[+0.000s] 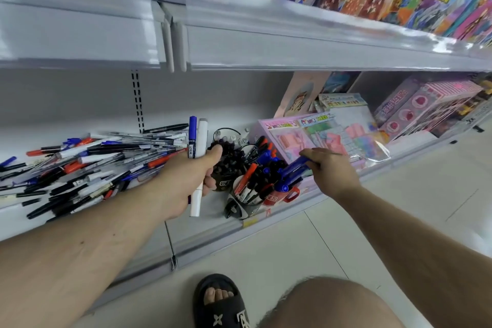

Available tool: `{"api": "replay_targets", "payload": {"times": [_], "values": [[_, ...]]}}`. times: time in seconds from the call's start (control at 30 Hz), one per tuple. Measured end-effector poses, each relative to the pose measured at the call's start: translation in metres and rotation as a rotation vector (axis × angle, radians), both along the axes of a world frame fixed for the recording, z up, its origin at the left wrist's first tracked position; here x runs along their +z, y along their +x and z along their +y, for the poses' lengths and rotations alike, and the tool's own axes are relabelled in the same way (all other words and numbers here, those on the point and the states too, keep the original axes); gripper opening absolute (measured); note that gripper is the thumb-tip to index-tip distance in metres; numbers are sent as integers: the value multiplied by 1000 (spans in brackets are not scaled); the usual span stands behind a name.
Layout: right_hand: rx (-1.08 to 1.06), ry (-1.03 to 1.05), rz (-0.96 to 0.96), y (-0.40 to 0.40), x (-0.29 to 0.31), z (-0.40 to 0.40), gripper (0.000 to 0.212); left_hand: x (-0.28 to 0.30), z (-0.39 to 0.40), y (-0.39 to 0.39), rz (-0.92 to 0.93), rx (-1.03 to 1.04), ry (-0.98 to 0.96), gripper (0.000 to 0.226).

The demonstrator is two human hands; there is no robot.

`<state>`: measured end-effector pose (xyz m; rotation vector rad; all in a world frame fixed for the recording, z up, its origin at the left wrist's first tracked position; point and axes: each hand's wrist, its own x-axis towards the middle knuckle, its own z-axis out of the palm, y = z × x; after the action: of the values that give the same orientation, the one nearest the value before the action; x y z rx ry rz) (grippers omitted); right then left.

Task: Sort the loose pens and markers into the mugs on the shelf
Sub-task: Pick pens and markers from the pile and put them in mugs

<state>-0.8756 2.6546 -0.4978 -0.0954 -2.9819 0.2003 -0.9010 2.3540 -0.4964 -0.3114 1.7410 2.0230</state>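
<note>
While my right hand (pixel 328 165) pinches a blue marker (pixel 294 165) and my left hand (pixel 186 181) grips two markers (pixel 198 152), I judge crowding could topple the red mug (pixel 277 196).

I see a white lower shelf (pixel 165 114) with a sprawling pile of loose pens and markers (pixel 87 162) across its left part, reaching the front edge. Right of the pile, mid-shelf, a dark mug (pixel 226 168) full of black-capped pens; a red mug (pixel 274 194) of blue-capped ones and a black-and-white mug (pixel 247 200) sit at the front edge. Further right, a pink stationery pack (pixel 314 138) lies flat; pink boxes (pixel 423 104) fill the right end.
</note>
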Motion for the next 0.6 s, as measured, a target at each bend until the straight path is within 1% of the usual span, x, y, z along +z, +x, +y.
{"api": "replay_targets", "payload": {"times": [0.17,0.23,0.37,0.5,0.6], "values": [[136,48,89,-17,-9,9,32,-7,-1,-5,6,13,-44,43],[160,83,92,-23,-13,13,34,-10,-1,-6,9,3,-55,42],[167,143,69,-28,-21,11,47,-15,0,-8,19,0,-72,37],[90,79,-25,-24,-42,-1,49,-16,2,-7,14,-5,-62,24],[-25,60,-92,-23,-58,-8,58,-17,3,-7,21,-29,-83,20]]}}
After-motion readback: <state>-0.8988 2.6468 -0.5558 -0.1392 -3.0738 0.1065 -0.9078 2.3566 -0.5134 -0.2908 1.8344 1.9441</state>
